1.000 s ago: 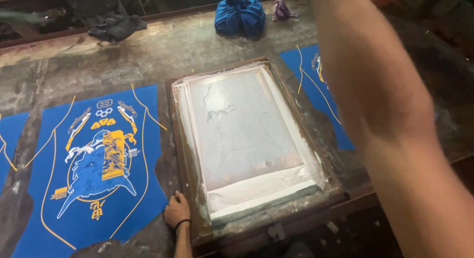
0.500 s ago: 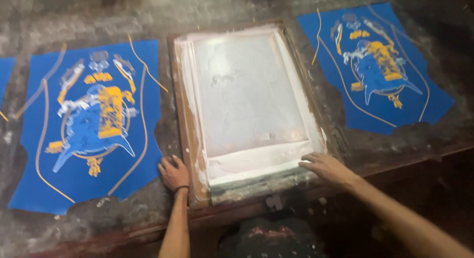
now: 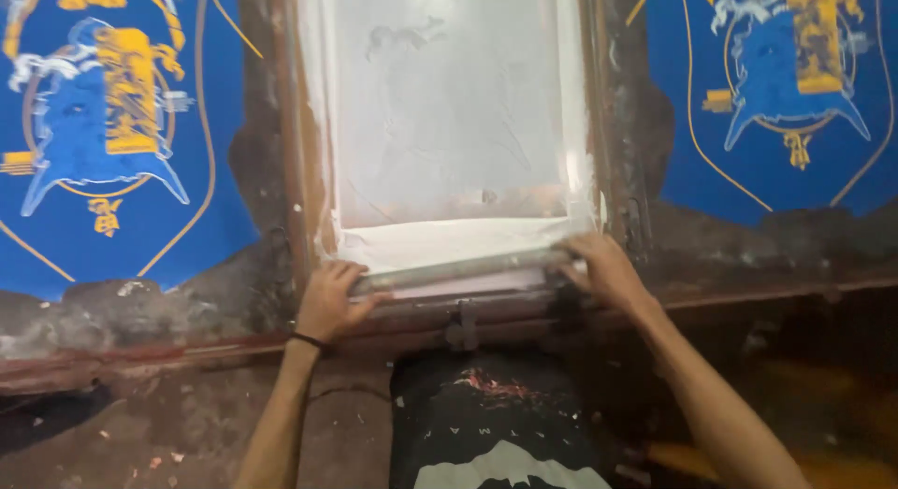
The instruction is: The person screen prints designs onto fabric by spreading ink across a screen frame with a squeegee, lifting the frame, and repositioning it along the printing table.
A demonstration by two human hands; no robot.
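Observation:
A wooden-framed printing screen (image 3: 301, 171) lies flat on the worktable, its mesh coated with white ink. Along its near edge lies a long squeegee (image 3: 458, 270) smeared white. My left hand (image 3: 329, 300) grips the squeegee's left end, a dark band on its wrist. My right hand (image 3: 603, 269) grips the right end at the frame's near right corner. A pool of white ink (image 3: 449, 238) sits just beyond the squeegee.
A blue fabric panel (image 3: 112, 124) with a yellow, white and light-blue print lies left of the screen. A matching panel (image 3: 776, 96) lies on the right. The stained table edge (image 3: 150, 344) runs across below them. My dark printed shirt (image 3: 486, 424) is at the bottom.
The view has closed in on the screen's near edge. Both hands have moved from resting by the frame onto the squeegee's two ends.

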